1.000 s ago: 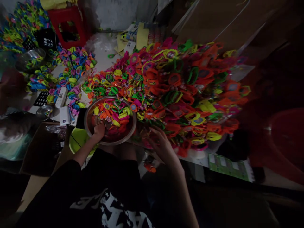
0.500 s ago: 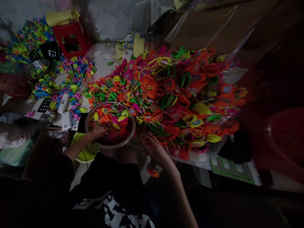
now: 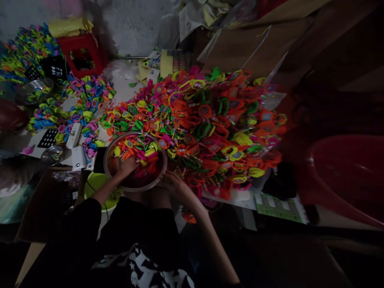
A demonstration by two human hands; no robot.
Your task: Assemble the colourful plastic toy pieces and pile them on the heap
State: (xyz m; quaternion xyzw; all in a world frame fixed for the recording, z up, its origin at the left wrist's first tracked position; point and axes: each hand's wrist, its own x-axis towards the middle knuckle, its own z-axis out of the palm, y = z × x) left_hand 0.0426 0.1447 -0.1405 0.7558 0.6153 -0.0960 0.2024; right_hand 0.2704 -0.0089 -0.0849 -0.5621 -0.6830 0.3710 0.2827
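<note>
A round metal bowl (image 3: 164, 171) rests over my lap, partly filled with orange, pink, yellow and green toy watches (image 3: 151, 149). My left hand (image 3: 129, 166) reaches inside, touching the watches at the bowl's left middle; its fingers are partly hidden and dim. At the bowl's lower right rim is my right hand (image 3: 175, 185), its fingers stretched out towards the metal, with nothing visible in it. A large heap of similar watches (image 3: 207, 128) spreads over the table, right behind the bowl and to its right.
To the left lie blue, pink and yellow pieces (image 3: 87, 100), a power strip (image 3: 73, 136), a white device (image 3: 79, 158) and a small metal bowl (image 3: 52, 155). A green basin (image 3: 93, 185) stands below. Behind is a red stool (image 3: 97, 54); a red tub (image 3: 339, 168) is at right.
My right hand has moved left from the heap's edge to the bowl's rim. My left hand has shifted slightly inside the bowl. The view has turned a little to the right.
</note>
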